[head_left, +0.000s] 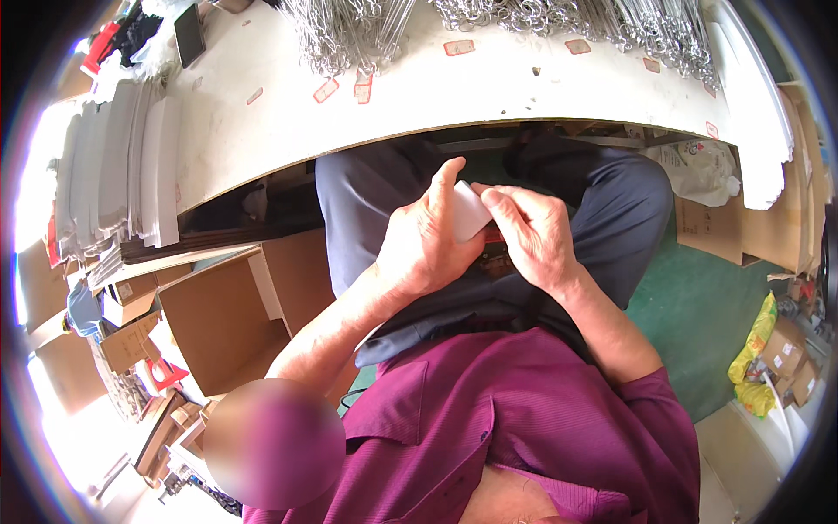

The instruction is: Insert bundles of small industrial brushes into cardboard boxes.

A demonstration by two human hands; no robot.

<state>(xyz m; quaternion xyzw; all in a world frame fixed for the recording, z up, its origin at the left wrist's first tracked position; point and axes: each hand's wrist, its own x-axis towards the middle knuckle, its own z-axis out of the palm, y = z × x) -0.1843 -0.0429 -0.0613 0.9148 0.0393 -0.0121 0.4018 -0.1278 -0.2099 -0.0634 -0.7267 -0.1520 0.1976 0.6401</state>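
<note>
Above my lap, in front of the table edge, my left hand (429,234) is closed around a small flat white piece with rounded corners (471,212). It could be a stack of cards or a little box; I cannot tell which. The left thumb sticks up along its far left side. My right hand (534,229) meets it at the right edge, thumb and fingers pinched together there. Whether a separate thin piece sits in that pinch is too small to make out.
A white table (410,105) spans the far side, bearing bundles of shiny wire pieces with looped ends (349,39), small red-edged tags (459,48) and a dark phone (189,37). White sheets (131,166) are stacked at left. Open cardboard boxes (218,323) stand below; a yellow bag (754,349) lies right.
</note>
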